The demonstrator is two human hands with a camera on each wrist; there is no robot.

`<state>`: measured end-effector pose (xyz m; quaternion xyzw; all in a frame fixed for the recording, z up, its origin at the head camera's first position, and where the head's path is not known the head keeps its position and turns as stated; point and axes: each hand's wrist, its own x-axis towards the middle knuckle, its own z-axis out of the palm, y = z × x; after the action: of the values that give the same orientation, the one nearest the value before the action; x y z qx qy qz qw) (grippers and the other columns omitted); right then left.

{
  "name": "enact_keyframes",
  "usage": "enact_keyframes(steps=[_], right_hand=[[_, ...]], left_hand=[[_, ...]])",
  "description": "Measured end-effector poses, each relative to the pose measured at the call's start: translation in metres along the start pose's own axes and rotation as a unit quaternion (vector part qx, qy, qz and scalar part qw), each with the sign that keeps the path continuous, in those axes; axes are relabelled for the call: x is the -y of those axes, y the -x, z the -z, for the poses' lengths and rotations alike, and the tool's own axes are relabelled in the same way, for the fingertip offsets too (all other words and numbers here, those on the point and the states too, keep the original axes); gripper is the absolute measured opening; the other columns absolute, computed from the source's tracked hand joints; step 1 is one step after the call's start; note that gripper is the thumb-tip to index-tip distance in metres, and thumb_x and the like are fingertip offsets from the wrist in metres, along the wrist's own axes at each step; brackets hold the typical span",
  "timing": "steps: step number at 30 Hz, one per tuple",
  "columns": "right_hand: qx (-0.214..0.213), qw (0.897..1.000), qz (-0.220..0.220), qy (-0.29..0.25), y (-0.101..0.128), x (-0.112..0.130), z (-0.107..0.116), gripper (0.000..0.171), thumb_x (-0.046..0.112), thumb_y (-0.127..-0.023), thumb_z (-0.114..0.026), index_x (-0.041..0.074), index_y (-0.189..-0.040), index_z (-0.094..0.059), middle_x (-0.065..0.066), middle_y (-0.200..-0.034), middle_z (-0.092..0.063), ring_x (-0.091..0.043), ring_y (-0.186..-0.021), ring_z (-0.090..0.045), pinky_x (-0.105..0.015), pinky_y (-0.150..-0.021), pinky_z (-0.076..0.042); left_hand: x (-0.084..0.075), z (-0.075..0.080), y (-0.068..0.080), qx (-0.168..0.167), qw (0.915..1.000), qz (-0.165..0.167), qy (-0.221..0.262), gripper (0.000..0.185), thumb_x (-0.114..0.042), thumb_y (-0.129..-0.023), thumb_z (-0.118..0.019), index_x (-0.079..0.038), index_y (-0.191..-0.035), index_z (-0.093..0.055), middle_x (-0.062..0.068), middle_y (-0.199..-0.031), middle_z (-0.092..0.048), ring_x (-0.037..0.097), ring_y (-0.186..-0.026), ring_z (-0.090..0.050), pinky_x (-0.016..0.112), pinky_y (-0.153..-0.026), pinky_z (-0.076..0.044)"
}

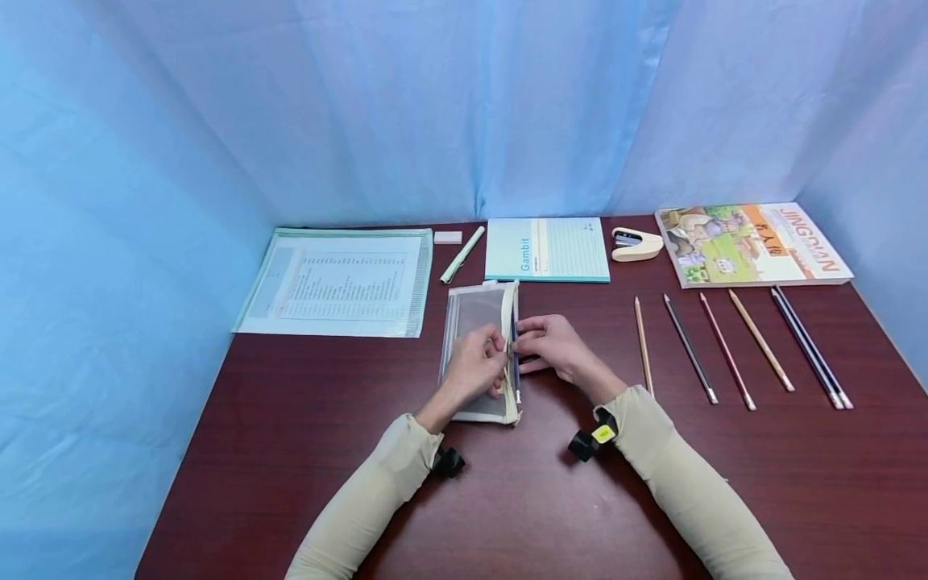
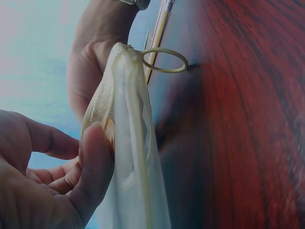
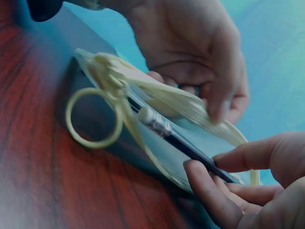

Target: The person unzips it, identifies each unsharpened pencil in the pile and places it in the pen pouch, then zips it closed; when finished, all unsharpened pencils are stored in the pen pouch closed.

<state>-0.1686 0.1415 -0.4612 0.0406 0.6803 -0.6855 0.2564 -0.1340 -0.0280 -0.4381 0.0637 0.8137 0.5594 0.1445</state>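
The left hand [image 1: 474, 362] pinches the open edge of a soft mesh pencil bag [image 1: 474, 322] and holds it up. The right hand [image 1: 553, 346] grips a dark pencil [image 3: 186, 143] with its fingers and holds it in the bag's mouth, eraser end toward the ring pull [image 3: 90, 119]. The bag lies on the table [image 1: 507, 499], in the middle, near the person. It looks light and floppy — best to hold it by the firm zipper edge. The pencil is thin and stiff — hold it near the middle. Five more pencils [image 1: 725, 350] lie well to the right.
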Motion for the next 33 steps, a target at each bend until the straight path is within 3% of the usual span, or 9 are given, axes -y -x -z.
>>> enact_keyframes(steps=[7,12,16,21,24,29,33], right_hand=[[-0.050,0.995,0.015,0.084,0.002,0.000,-0.014,0.050,-0.005,-0.086,-0.062,-0.013,-0.134,-0.051,-0.001,-0.080,-0.070,-0.009,-0.055,-0.067,-0.028,-0.059,-0.065],[-0.061,0.991,0.028,0.119,0.006,0.003,-0.014,0.045,0.001,-0.089,-0.062,-0.011,-0.132,-0.055,-0.014,-0.092,-0.074,-0.010,-0.062,-0.070,-0.031,-0.063,-0.066],[-0.061,0.990,0.035,0.124,0.011,0.006,-0.004,0.040,0.003,-0.093,-0.061,-0.011,-0.131,-0.057,-0.026,-0.104,-0.073,-0.012,-0.071,-0.072,-0.033,-0.065,-0.067],[-0.056,0.989,0.049,0.127,0.024,0.010,0.025,0.040,0.001,-0.095,-0.056,-0.013,-0.133,-0.053,-0.029,-0.109,-0.071,-0.012,-0.076,-0.071,-0.038,-0.070,-0.067],[-0.062,0.988,0.064,0.125,0.037,0.015,0.049,0.041,0.001,-0.096,-0.054,-0.016,-0.134,-0.050,-0.022,-0.102,-0.073,-0.011,-0.077,-0.071,-0.041,-0.072,-0.067],[-0.089,0.979,0.092,0.157,0.061,0.024,0.096,0.041,0.005,-0.099,-0.054,-0.016,-0.133,-0.048,0.009,-0.086,-0.073,-0.004,-0.078,-0.071,-0.032,-0.070,-0.067],[-0.116,0.977,0.112,0.143,0.079,0.023,0.136,0.021,0.007,-0.099,-0.056,0.006,-0.120,-0.063,0.019,-0.082,-0.072,-0.002,-0.077,-0.072,-0.026,-0.067,-0.066]], left_hand=[[0.000,0.000,0.000,-0.004,1.0000,0.003,-0.001,0.007,0.004,-0.087,-0.051,-0.002,-0.087,-0.054,0.004,-0.058,-0.057,0.012,-0.039,-0.054,0.035,-0.037,-0.057],[-0.001,0.000,0.000,0.002,0.9999,0.009,0.004,0.006,0.005,-0.087,-0.050,-0.001,-0.088,-0.054,0.007,-0.060,-0.058,0.012,-0.041,-0.055,0.037,-0.039,-0.058],[0.000,0.000,0.000,0.002,1.0000,0.005,0.001,0.006,0.004,-0.087,-0.050,0.000,-0.088,-0.054,0.006,-0.061,-0.057,0.012,-0.041,-0.055,0.040,-0.041,-0.059],[0.000,0.000,0.000,0.000,1.0000,0.003,0.005,0.007,0.004,-0.087,-0.049,0.000,-0.088,-0.055,0.007,-0.061,-0.058,0.013,-0.040,-0.055,0.041,-0.042,-0.060],[0.001,0.000,0.000,-0.002,1.0000,0.004,0.008,0.008,0.004,-0.087,-0.048,0.000,-0.088,-0.055,0.007,-0.061,-0.059,0.012,-0.040,-0.055,0.039,-0.041,-0.059],[0.000,0.001,0.001,-0.007,1.0000,0.002,0.004,0.007,0.003,-0.088,-0.049,-0.001,-0.087,-0.054,0.010,-0.061,-0.060,0.012,-0.041,-0.055,0.037,-0.039,-0.058],[-0.001,0.002,0.002,-0.008,1.0000,0.003,0.002,0.007,0.003,-0.087,-0.049,-0.002,-0.087,-0.055,0.011,-0.062,-0.061,0.012,-0.040,-0.055,0.038,-0.039,-0.058]])
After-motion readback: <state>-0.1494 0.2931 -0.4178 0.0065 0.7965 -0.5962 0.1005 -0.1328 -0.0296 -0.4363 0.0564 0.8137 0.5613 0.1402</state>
